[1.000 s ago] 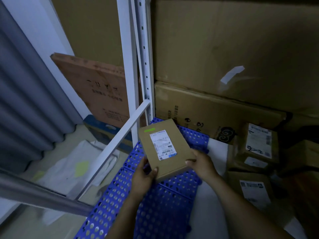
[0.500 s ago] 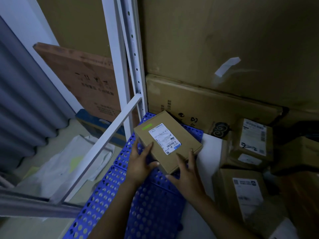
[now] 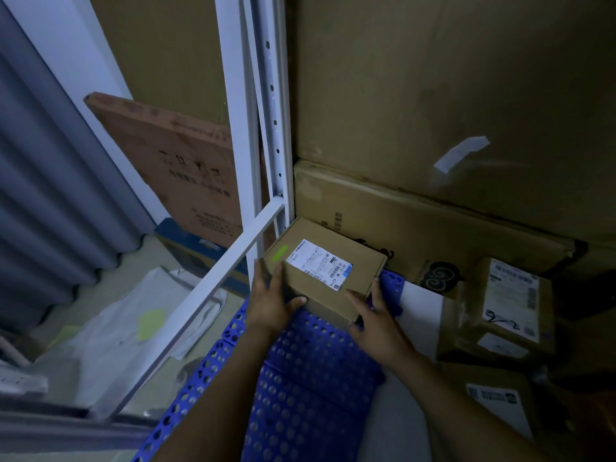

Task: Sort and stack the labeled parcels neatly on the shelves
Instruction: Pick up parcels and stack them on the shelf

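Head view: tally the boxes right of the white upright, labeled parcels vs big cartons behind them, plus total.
Labeled parcels: 3 (corner parcel touched by left hand and right hand; right parcel; lower-right parcel)
Big cartons behind: 2 (tall carton; flat carton under it)
Total: 5. The dim right edge may hide more.

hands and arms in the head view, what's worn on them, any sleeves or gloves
Nothing worn shows. The left hand and right hand are bare, without gloves, and no ring is visible on the fingers in this dim light. Both forearms are bare to the frame's edge: no sleeve, watch or wristband in view.
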